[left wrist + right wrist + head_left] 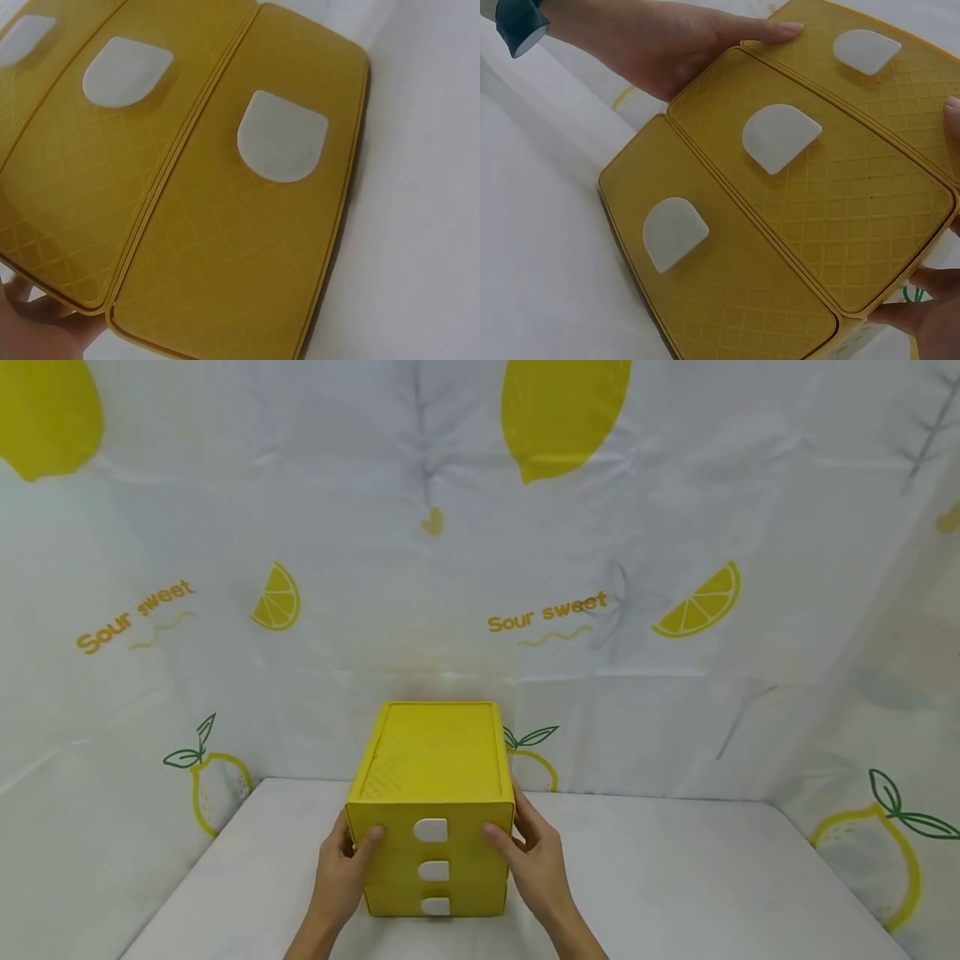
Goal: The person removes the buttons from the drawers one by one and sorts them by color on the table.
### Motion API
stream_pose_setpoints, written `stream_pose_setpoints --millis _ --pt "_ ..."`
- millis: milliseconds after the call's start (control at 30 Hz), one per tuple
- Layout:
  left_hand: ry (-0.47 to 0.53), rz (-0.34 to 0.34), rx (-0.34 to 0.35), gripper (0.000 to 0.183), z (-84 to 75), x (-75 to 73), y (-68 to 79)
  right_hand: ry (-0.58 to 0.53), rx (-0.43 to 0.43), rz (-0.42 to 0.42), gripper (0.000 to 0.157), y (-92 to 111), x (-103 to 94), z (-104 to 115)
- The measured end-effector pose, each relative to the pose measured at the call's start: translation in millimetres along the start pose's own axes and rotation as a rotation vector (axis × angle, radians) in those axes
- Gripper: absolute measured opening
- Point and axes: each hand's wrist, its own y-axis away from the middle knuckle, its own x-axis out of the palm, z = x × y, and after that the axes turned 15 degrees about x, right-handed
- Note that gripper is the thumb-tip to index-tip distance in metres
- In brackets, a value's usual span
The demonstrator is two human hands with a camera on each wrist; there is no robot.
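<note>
A yellow three-drawer storage box [435,756] stands upright on the white surface, its drawer fronts facing me. Each front bears a white rounded tab, such as the top tab [431,830], and all three drawers are closed. My left hand [343,870] grips the box's left side, thumb on the top drawer's front. On the opposite side my right hand [538,862] holds it the same way, with its fingers along the side wall. In the right wrist view, waffle-patterned drawer fronts [817,225] fill the middle between both hands. Most fingers are hidden behind the sides.
White tabletop [675,868] spreads on both sides of the box. Close behind the box hangs a white curtain [375,610] printed with lemons and lettering, which also borders the table at left and right. A dark green band [521,26] circles the left wrist.
</note>
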Motion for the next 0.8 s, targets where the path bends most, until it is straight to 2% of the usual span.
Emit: stream_pose_setpoints --millis 167,333,600,800 --pt "0.06 0.013 -0.006 0.034 -3.1 21.7 -0.5 0.021 0.01 -0.037 0.069 0.7 -19.8 -0.8" --pt "0.072 0.029 -0.026 0.041 -4.2 45.6 -0.7 0.069 0.026 -0.087 0.065 0.9 -41.2 -0.8" --pt "0.142 0.048 0.007 0.043 -9.4 83.8 -4.8 0.125 0.076 -0.178 0.059 3.3 -78.9 0.6" --pt "0.21 0.088 0.055 0.066 -11.5 116.9 -9.2 0.162 0.076 -0.243 0.052 8.4 -108.8 1.0"
